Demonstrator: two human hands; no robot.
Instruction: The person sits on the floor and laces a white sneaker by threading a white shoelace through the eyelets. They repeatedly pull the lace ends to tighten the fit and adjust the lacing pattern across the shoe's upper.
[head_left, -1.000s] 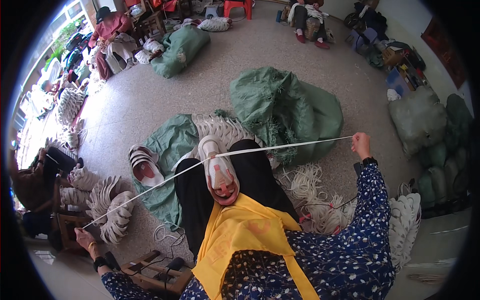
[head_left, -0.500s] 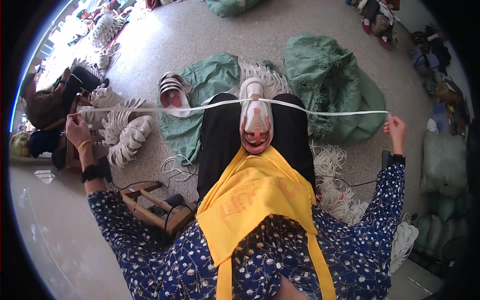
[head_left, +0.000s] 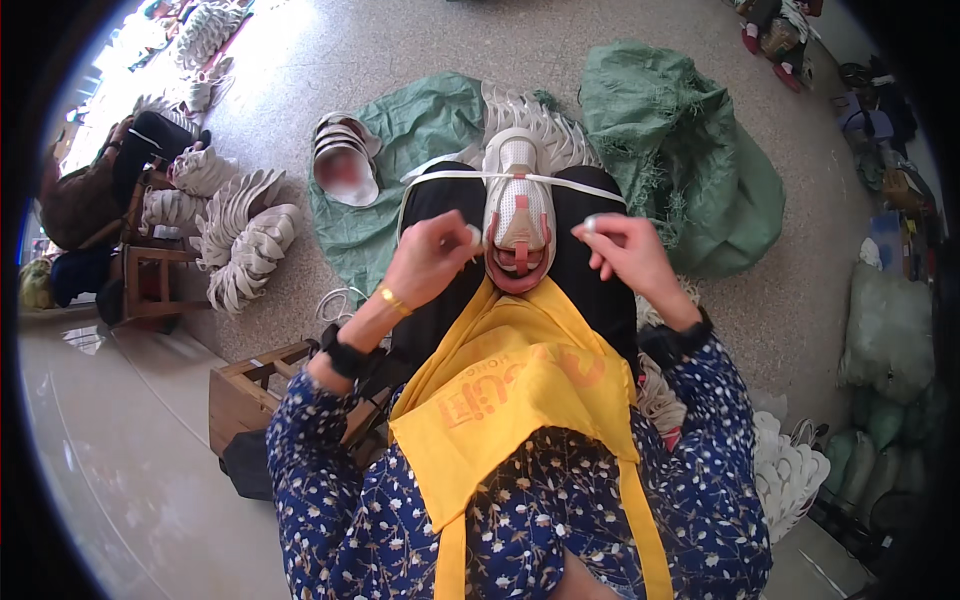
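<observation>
Your left hand [head_left: 432, 258], right hand [head_left: 628, 257]: apart, each seemingly pinching flat white fabric shoelace [head_left: 452, 174] | uneven tugging could skew it across white mesh, pink-trimmed sneaker [head_left: 519, 222]

A rumpled green sack [head_left: 690, 165] lies on the speckled floor [head_left: 390, 40] at front right, a flatter green cloth [head_left: 400, 125] at front left. Further left, white shoe uppers [head_left: 240, 220] lie beside a wooden chair [head_left: 155, 275], near a seated person [head_left: 90, 205]. A wooden stool [head_left: 240, 390] stands closer; a stuffed sack [head_left: 888, 335] sits far right.
</observation>
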